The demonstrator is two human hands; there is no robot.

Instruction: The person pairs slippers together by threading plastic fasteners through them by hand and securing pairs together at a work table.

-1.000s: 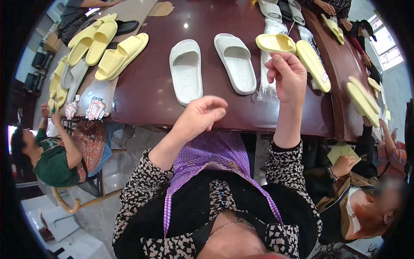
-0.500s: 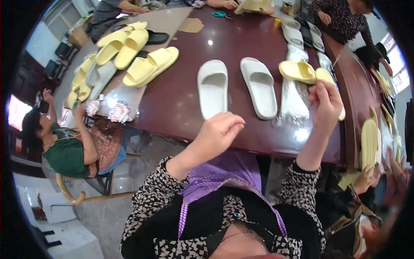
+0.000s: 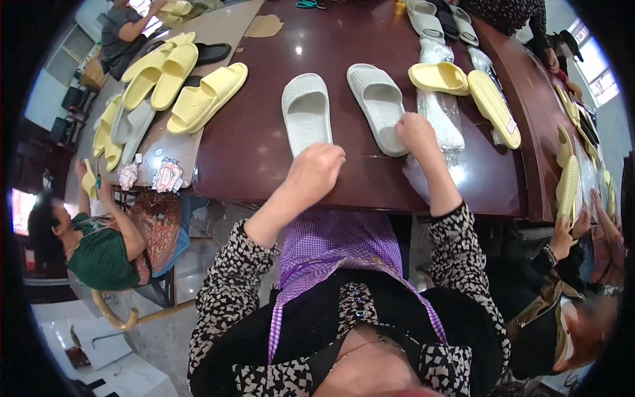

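We see two pale grey moulded foam slippers lying side by side, soles down, on the dark red-brown polished worktop point(image 3: 264, 152), and we take the pair as our landmark. The left slipper of the pair point(image 3: 306, 112) lies just beyond our left hand point(image 3: 316, 173), which is loosely clenched at its heel end, very close to it; we cannot tell whether the knuckles touch it or whether anything is held inside. The right slipper of the pair point(image 3: 379, 106) has our right hand point(image 3: 417, 129) at its heel, fingers curled onto its outer edge, seemingly gripping it. Just right of the pair lies a clear plastic bag point(image 3: 440, 126), partly under that hand. Beyond the bag, right of the pair, rest two pale yellow foam slippers point(image 3: 463, 89). Well left of the pair, more yellow slippers point(image 3: 198, 99) are heaped at the worktop's end. Below them, a seated person in a green top point(image 3: 99, 255) works beside the worktop.
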